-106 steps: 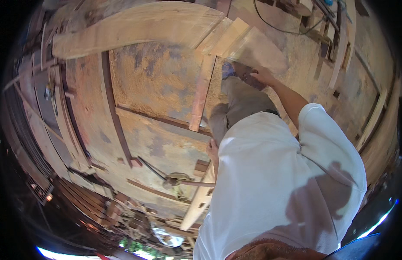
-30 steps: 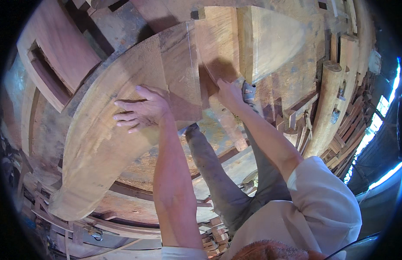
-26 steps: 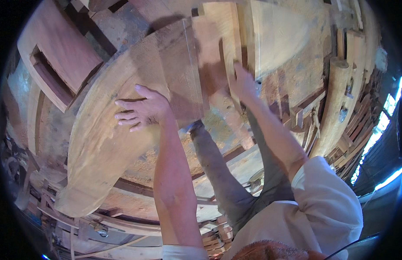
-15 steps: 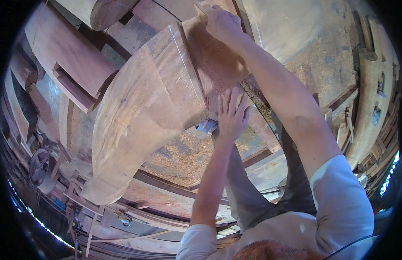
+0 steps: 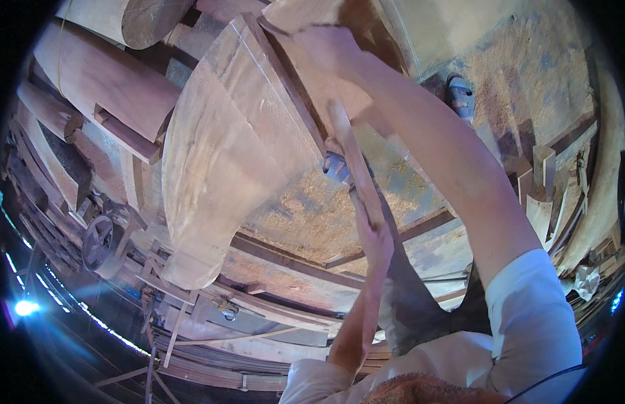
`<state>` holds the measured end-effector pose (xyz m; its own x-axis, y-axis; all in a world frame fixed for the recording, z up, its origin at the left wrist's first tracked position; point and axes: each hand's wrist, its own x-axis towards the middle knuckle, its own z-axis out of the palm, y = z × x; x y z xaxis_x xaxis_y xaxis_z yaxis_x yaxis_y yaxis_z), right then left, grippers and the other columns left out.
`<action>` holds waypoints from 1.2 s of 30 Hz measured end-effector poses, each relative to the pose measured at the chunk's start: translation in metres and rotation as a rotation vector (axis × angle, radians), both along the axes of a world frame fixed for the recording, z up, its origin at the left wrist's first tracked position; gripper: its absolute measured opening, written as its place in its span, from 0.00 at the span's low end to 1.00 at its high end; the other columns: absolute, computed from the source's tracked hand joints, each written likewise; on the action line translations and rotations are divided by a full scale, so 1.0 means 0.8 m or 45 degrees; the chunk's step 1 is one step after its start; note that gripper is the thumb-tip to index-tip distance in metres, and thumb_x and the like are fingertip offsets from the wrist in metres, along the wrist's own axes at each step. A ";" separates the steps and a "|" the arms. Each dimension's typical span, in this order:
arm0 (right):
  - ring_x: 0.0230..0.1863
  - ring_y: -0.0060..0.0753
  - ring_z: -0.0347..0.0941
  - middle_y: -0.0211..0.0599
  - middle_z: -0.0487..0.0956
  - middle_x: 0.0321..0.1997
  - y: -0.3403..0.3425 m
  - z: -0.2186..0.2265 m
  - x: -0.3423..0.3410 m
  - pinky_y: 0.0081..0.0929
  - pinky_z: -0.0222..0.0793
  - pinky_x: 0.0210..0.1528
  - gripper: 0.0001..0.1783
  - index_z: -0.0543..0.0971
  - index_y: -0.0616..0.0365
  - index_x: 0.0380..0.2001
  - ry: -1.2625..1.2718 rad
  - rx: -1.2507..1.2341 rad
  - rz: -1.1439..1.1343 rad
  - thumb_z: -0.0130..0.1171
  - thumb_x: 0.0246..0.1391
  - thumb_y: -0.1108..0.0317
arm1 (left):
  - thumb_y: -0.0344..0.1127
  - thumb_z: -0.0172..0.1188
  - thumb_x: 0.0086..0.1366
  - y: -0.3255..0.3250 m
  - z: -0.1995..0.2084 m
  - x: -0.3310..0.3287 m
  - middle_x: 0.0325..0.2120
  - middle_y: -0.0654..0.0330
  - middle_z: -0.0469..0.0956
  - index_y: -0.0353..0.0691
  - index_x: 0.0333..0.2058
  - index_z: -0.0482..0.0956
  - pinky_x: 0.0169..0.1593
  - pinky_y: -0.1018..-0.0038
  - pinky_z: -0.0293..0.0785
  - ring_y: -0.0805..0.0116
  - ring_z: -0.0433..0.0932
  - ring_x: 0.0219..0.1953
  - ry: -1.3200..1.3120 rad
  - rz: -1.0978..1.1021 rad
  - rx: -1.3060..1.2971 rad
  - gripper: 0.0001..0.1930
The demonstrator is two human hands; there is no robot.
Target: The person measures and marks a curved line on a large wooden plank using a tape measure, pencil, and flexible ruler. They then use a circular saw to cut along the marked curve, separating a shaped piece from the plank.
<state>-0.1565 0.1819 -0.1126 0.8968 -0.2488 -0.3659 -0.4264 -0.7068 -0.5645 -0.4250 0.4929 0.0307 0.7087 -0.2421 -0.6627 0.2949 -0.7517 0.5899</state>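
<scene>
My left hand (image 5: pixel 376 244) is closed round the lower end of a narrow, pale wooden strip (image 5: pixel 356 158), which slants up and away from it. My right hand (image 5: pixel 326 48), blurred by motion, is higher up over a reddish-brown wooden surface (image 5: pixel 306 75); its fingers are too smeared to tell what they grip. To the left of both hands lies a large, curved, pale wooden piece (image 5: pixel 225 135), broad at the top and tapering to a rounded end below. A pencil-like line runs along its upper right edge.
Blue-grey shoes (image 5: pixel 337 167) (image 5: pixel 461 97) are on my feet, amid sawdust (image 5: pixel 295 222). Shaped timbers (image 5: pixel 117 81) lie at the left, near a spoked wheel (image 5: pixel 99 242). Wood offcuts (image 5: pixel 543 175) stand at the right, and planks (image 5: pixel 272 367) lie along the lower edge.
My left hand was spread flat against the wood; now it has come down and closed round the strip. My right hand has shifted slightly lower, and the whole view has tilted.
</scene>
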 end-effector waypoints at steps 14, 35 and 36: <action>0.44 0.55 0.86 0.51 0.86 0.43 0.004 0.001 -0.078 0.56 0.81 0.44 0.23 0.76 0.46 0.62 -0.100 0.165 -0.477 0.56 0.64 0.66 | 0.19 0.53 0.60 0.168 0.211 -0.075 0.61 0.47 0.73 0.32 0.75 0.53 0.63 0.66 0.71 0.58 0.75 0.60 0.188 0.604 0.227 0.43; 0.50 0.55 0.82 0.52 0.84 0.52 0.101 0.034 -0.158 0.52 0.79 0.49 0.15 0.79 0.58 0.52 0.051 -0.357 0.443 0.54 0.66 0.65 | 0.19 0.53 0.52 0.075 0.202 0.010 0.62 0.47 0.74 0.32 0.75 0.56 0.63 0.62 0.79 0.55 0.77 0.62 0.571 1.391 -0.662 0.47; 0.51 0.56 0.82 0.54 0.84 0.51 0.126 0.038 -0.205 0.52 0.78 0.51 0.18 0.76 0.58 0.56 0.204 -0.210 0.585 0.55 0.64 0.67 | 0.19 0.52 0.52 0.073 0.203 0.006 0.62 0.46 0.74 0.32 0.75 0.55 0.64 0.61 0.78 0.54 0.78 0.62 0.583 1.384 -0.687 0.47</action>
<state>-0.3209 0.2827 -0.0824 0.8628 0.0918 -0.4971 -0.1229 -0.9157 -0.3825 -0.4205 0.5511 0.1930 0.4457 0.0002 -0.8952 0.8543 0.2985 0.4255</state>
